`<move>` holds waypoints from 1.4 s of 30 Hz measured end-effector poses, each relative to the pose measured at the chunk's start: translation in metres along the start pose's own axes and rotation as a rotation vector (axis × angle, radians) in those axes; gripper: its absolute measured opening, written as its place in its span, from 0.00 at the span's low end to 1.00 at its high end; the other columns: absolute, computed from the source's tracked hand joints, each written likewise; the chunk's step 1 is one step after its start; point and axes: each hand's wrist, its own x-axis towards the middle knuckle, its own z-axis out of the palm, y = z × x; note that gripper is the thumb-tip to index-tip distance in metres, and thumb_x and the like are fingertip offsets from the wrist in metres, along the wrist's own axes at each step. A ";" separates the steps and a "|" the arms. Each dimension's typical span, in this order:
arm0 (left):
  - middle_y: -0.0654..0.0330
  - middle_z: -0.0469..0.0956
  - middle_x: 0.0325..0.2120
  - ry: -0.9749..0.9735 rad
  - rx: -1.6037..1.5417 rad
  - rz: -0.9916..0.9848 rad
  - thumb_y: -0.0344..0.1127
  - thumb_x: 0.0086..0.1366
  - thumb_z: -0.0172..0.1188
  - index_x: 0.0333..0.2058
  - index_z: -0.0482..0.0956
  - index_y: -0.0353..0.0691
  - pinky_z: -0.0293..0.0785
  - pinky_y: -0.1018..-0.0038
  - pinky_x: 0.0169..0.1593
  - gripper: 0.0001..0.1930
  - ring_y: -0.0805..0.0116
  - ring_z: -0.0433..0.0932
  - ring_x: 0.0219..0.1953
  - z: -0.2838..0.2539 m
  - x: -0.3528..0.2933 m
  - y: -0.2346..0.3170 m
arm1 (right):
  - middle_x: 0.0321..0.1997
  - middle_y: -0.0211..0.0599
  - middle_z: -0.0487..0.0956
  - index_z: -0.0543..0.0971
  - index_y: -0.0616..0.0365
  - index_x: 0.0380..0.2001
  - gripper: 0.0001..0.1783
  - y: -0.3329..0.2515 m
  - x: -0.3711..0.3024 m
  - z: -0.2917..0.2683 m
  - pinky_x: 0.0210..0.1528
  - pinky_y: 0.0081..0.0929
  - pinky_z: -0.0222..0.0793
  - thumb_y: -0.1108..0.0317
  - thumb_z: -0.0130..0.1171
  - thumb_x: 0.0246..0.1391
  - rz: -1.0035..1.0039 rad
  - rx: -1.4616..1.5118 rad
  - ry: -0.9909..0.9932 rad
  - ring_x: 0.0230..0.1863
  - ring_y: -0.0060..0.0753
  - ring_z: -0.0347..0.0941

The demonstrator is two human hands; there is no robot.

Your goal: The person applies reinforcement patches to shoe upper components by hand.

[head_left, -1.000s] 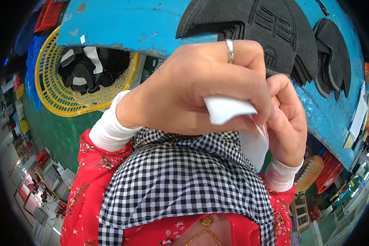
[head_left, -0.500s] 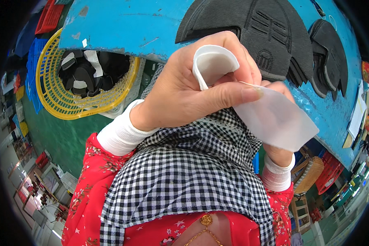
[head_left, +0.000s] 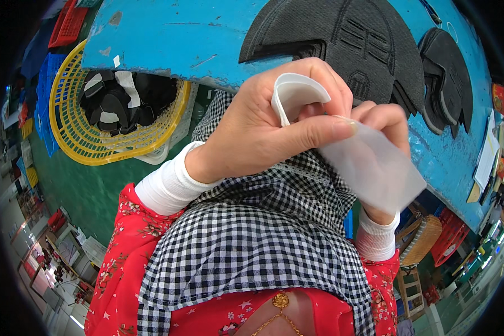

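The left hand pinches a translucent sheet pointing toward four o'clock, probably light, floppy and best held by an edge; the right hand's grip cannot be told.

right hand partly behind sheet

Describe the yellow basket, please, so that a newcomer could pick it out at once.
Start at the blue table across the picture's top. By its left end, left of the left hand, sits a yellow lattice basket. Its colour and the black pieces inside set it apart from the red basket higher up.
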 end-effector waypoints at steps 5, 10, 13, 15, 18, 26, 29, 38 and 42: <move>0.60 0.71 0.29 -0.033 0.093 -0.043 0.28 0.56 0.63 0.29 0.73 0.41 0.64 0.82 0.33 0.06 0.77 0.67 0.30 0.000 0.001 0.004 | 0.36 0.32 0.72 0.72 0.61 0.35 0.14 0.003 0.004 -0.005 0.41 0.17 0.63 0.70 0.65 0.47 -0.173 -0.134 0.005 0.37 0.21 0.67; 0.60 0.72 0.30 -0.014 0.096 -0.019 0.27 0.56 0.62 0.29 0.73 0.40 0.64 0.82 0.33 0.06 0.77 0.68 0.30 0.002 0.000 0.000 | 0.34 0.34 0.73 0.73 0.62 0.32 0.12 0.004 0.003 -0.010 0.37 0.19 0.64 0.70 0.65 0.47 -0.158 -0.277 0.008 0.34 0.22 0.68; 0.59 0.72 0.29 0.017 -0.002 0.021 0.28 0.57 0.61 0.30 0.71 0.40 0.64 0.82 0.33 0.06 0.77 0.68 0.30 0.004 0.000 -0.004 | 0.35 0.35 0.74 0.74 0.64 0.33 0.13 -0.004 0.002 -0.009 0.38 0.19 0.64 0.69 0.65 0.47 -0.129 -0.342 -0.003 0.35 0.22 0.69; 0.60 0.73 0.27 0.002 -0.033 -0.073 0.29 0.60 0.59 0.31 0.69 0.40 0.63 0.82 0.32 0.07 0.77 0.68 0.29 0.004 -0.002 -0.001 | 0.36 0.35 0.74 0.74 0.64 0.33 0.13 -0.005 0.001 -0.008 0.39 0.18 0.64 0.69 0.65 0.47 -0.108 -0.340 -0.014 0.36 0.22 0.69; 0.62 0.72 0.25 -0.013 0.001 -0.062 0.30 0.61 0.57 0.31 0.67 0.40 0.63 0.82 0.30 0.07 0.78 0.68 0.27 0.002 -0.003 -0.001 | 0.37 0.34 0.74 0.74 0.64 0.34 0.14 -0.005 0.001 -0.008 0.40 0.18 0.64 0.69 0.64 0.46 -0.051 -0.286 -0.084 0.37 0.23 0.69; 0.66 0.69 0.24 0.013 0.305 0.001 0.29 0.61 0.58 0.32 0.69 0.39 0.61 0.84 0.28 0.06 0.81 0.65 0.25 -0.001 0.003 0.019 | 0.36 0.33 0.73 0.71 0.62 0.34 0.12 -0.015 0.003 -0.004 0.41 0.18 0.63 0.70 0.62 0.48 -0.016 -0.290 -0.096 0.36 0.19 0.67; 0.66 0.69 0.24 -0.043 0.438 0.023 0.27 0.59 0.59 0.31 0.71 0.37 0.60 0.84 0.28 0.05 0.81 0.65 0.25 -0.006 0.005 0.031 | 0.34 0.32 0.72 0.69 0.61 0.30 0.10 -0.025 -0.004 -0.011 0.41 0.18 0.64 0.71 0.60 0.49 0.181 -0.285 -0.134 0.36 0.19 0.66; 0.64 0.69 0.24 -0.050 0.543 0.053 0.25 0.55 0.62 0.28 0.72 0.35 0.61 0.82 0.28 0.06 0.78 0.66 0.25 -0.026 0.006 0.049 | 0.29 0.37 0.75 0.69 0.63 0.25 0.07 -0.037 -0.028 -0.039 0.38 0.22 0.67 0.75 0.57 0.51 0.407 -0.475 -0.140 0.33 0.23 0.71; 0.65 0.68 0.24 0.006 0.565 0.011 0.27 0.57 0.61 0.29 0.72 0.37 0.59 0.83 0.28 0.05 0.80 0.65 0.25 -0.028 0.003 0.053 | 0.27 0.37 0.75 0.70 0.63 0.24 0.06 -0.030 -0.037 -0.046 0.37 0.22 0.67 0.75 0.57 0.50 0.450 -0.587 -0.176 0.30 0.27 0.71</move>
